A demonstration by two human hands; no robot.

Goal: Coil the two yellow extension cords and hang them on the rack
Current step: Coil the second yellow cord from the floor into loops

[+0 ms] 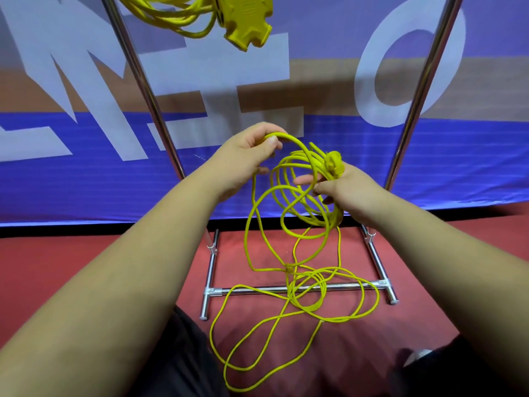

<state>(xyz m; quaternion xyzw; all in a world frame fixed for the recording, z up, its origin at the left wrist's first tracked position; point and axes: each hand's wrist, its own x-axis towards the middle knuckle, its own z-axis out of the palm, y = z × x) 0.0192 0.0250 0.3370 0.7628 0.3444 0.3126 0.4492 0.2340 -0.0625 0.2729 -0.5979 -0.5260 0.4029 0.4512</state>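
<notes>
One yellow extension cord (183, 15) hangs coiled at the top of the metal rack (143, 81), its yellow socket block (247, 24) dangling beside it. The second yellow cord (297, 196) is partly coiled. My right hand (343, 190) grips several loops of it together with its yellow plug end (333, 163). My left hand (249, 156) pinches a strand and holds it up in an arc toward the coil. The remainder of this cord (289, 319) lies in loose tangled loops on the red floor, draped across the rack's base bar (257, 289).
The rack's two chrome uprights (423, 81) rise on either side of my hands, with feet on the red floor (86, 267). A blue banner with large white letters (200, 81) stands right behind the rack. My dark trousers fill the bottom edge.
</notes>
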